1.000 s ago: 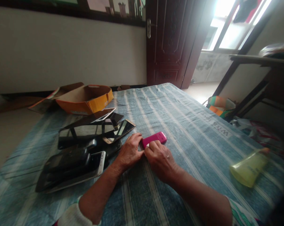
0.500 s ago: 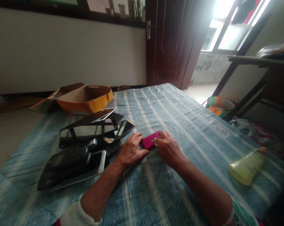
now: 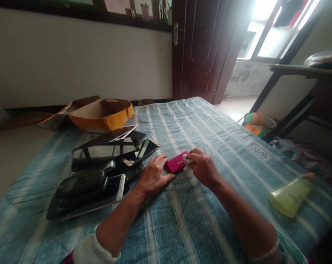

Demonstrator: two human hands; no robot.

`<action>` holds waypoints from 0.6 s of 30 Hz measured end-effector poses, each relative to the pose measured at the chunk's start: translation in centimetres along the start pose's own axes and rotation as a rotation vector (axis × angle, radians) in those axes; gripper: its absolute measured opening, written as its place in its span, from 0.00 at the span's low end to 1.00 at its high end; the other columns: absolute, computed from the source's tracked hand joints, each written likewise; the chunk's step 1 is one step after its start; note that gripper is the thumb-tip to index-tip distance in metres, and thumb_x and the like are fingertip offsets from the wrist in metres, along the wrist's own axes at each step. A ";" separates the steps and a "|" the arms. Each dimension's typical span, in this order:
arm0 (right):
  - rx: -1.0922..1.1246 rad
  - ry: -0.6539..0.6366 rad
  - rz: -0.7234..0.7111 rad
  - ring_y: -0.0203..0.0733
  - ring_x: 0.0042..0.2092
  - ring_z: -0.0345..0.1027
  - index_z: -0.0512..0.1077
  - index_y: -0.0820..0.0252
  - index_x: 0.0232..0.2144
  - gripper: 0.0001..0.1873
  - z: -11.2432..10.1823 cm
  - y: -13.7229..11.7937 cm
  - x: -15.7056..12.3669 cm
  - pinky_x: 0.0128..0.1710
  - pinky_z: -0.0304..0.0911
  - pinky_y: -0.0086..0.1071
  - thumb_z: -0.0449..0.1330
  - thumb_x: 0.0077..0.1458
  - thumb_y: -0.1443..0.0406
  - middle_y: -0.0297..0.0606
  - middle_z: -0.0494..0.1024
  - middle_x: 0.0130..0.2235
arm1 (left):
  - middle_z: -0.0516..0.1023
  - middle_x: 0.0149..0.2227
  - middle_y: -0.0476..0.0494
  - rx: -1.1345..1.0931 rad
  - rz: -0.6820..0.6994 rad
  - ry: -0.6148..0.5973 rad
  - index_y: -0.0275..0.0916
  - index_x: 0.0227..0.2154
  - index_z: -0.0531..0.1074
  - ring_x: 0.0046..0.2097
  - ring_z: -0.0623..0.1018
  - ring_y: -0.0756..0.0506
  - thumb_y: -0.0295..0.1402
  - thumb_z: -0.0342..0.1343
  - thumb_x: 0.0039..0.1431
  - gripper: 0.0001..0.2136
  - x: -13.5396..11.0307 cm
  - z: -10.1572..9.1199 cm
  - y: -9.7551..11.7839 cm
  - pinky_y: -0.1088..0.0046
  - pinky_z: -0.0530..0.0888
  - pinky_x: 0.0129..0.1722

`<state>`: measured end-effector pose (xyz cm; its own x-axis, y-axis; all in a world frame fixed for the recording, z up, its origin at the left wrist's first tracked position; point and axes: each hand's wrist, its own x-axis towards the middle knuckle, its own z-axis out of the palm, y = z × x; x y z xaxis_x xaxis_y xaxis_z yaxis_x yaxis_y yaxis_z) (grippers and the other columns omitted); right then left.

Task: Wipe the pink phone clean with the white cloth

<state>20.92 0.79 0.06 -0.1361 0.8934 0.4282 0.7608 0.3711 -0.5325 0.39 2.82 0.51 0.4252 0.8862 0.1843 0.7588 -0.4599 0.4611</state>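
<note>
A bright pink mobile phone (image 3: pixel 176 163) lies flat on the striped bedspread (image 3: pixel 223 161), with small pale lettering on its upper face. My left hand (image 3: pixel 155 175) grips its left end, fingers at the far edge and thumb at the near edge. In my right hand (image 3: pixel 203 165) a small white wad (image 3: pixel 187 159) is pinched, pressed against the phone's right end. Whether the wad is tissue or cloth I cannot tell. Left of my left hand is a pile of devices: a gold smartphone (image 3: pixel 141 152), a white-edged phone (image 3: pixel 116 187) and several dark ones.
An orange cardboard box (image 3: pixel 108 119) stands open behind the pile. On the right edge of the bedspread lies a translucent yellow bottle-like container (image 3: pixel 291 196). Beyond the bed are a dark red door (image 3: pixel 200 47) and, to the right, a table (image 3: pixel 300 69).
My right hand has shifted slightly right along the pink phone, uncovering more of the lettering and the white wad. My left hand keeps its grip. The whole view has moved a little.
</note>
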 end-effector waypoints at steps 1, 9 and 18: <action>0.035 -0.018 -0.039 0.37 0.40 0.68 0.76 0.57 0.31 0.11 0.2 -0.2 -0.1 0.40 0.61 0.27 0.56 0.53 0.75 0.37 0.74 0.39 | 0.72 0.54 0.31 -0.001 0.006 -0.003 0.33 0.43 0.73 0.56 0.71 0.33 0.37 0.63 0.45 0.21 0.0 0.0 0.0 0.55 0.68 0.58; 0.025 -0.140 -0.119 0.40 0.44 0.66 0.75 0.59 0.29 0.13 1.1 -1.3 -0.6 0.44 0.61 0.30 0.53 0.53 0.77 0.39 0.72 0.41 | 0.71 0.55 0.32 -0.009 0.019 -0.027 0.33 0.43 0.73 0.57 0.71 0.34 0.35 0.60 0.46 0.20 -0.1 -0.3 -0.2 0.55 0.68 0.59; 0.015 -0.157 -0.231 0.43 0.49 0.64 0.71 0.62 0.29 0.12 3.4 -3.8 -1.3 0.47 0.64 0.34 0.51 0.54 0.77 0.45 0.71 0.46 | 0.69 0.57 0.30 -0.051 0.045 -0.106 0.33 0.45 0.72 0.58 0.69 0.34 0.33 0.58 0.45 0.21 0.0 -0.8 -0.8 0.56 0.66 0.60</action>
<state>16.06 -0.94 -1.00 -0.4029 0.8124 0.4215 0.6886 0.5725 -0.4451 -0.61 3.24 0.88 0.5103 0.8524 0.1140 0.7128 -0.4934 0.4985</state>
